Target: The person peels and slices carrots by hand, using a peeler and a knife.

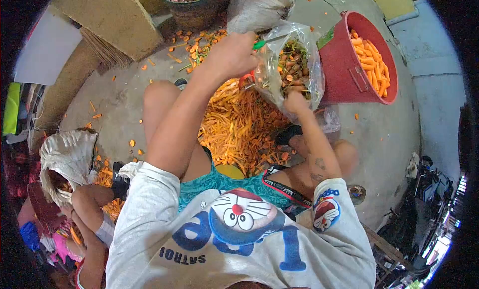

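Left hand [232,54]: grip closed round green-handled knife [259,44], blade pointing across top of clear plastic bag [315,69]. Right hand [297,102]: at bag's near end, fingers down among unpeeled carrots [293,67] with green stems; cannot tell whether grip has hold of one. Bag just beside red bucket [337,64], tilted, peeled carrots [370,62] inside. Orange peelings [232,124] heaped on floor [376,154] between person's legs. Carrot scraps [197,42] scattered near dark bucket [193,14]. Co-worker [90,239] at lower left.
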The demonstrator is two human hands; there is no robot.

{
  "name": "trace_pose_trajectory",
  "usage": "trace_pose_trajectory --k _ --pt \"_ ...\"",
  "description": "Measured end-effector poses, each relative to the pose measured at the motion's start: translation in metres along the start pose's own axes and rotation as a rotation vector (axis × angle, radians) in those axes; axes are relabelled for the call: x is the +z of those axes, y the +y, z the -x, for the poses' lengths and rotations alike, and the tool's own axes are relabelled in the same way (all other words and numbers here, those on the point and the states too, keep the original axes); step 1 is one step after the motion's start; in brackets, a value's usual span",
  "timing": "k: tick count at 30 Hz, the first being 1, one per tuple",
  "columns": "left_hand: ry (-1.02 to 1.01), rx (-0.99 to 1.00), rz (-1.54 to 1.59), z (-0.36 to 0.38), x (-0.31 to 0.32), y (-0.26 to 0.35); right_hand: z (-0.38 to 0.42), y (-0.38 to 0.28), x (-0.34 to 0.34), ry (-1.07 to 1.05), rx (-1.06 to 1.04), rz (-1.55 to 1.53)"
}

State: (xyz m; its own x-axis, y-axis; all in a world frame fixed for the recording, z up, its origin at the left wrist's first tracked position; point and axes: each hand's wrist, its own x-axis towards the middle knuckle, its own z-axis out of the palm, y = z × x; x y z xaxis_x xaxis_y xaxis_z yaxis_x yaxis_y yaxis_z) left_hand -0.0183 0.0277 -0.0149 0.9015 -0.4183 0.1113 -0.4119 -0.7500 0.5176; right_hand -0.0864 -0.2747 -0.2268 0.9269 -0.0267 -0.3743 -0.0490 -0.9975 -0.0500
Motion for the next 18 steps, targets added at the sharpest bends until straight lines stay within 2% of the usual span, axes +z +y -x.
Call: trace_pose_trajectory --k 2,3,5,7,9,10,11,13,18 --pt "0.004 -0.001 0.014 -0.002 -0.004 -0.003 -0.010 0.026 0.058 0.305 -0.082 -0.019" --pt "0.002 -0.006 0.025 -0.001 -0.005 -0.005 -0.018 0.032 0.051 0.298 -0.087 -0.015" --pt "0.005 -0.013 0.044 0.002 -0.012 -0.005 -0.037 0.031 0.020 -0.082 -0.096 -0.098" --pt "0.019 -0.017 0.059 0.002 -0.014 -0.009 -0.040 0.033 0.002 -0.035 -0.134 -0.089" --pt "0.071 0.022 0.038 0.001 -0.010 -0.019 -0.057 0.052 0.019 0.085 -0.007 -0.100" --pt "0.071 0.014 0.037 0.003 -0.012 -0.021 -0.085 0.090 0.058 0.022 -0.174 0.118" --pt "0.059 -0.005 0.041 0.003 -0.014 -0.020 -0.081 0.078 0.044 0.019 -0.179 0.119" --pt "0.050 -0.023 0.047 0.002 -0.015 -0.019 -0.059 0.045 -0.008 -0.319 -0.180 0.322" --pt "0.029 -0.043 0.012 0.003 -0.019 -0.019 -0.057 0.039 -0.002 -0.180 0.001 0.154"
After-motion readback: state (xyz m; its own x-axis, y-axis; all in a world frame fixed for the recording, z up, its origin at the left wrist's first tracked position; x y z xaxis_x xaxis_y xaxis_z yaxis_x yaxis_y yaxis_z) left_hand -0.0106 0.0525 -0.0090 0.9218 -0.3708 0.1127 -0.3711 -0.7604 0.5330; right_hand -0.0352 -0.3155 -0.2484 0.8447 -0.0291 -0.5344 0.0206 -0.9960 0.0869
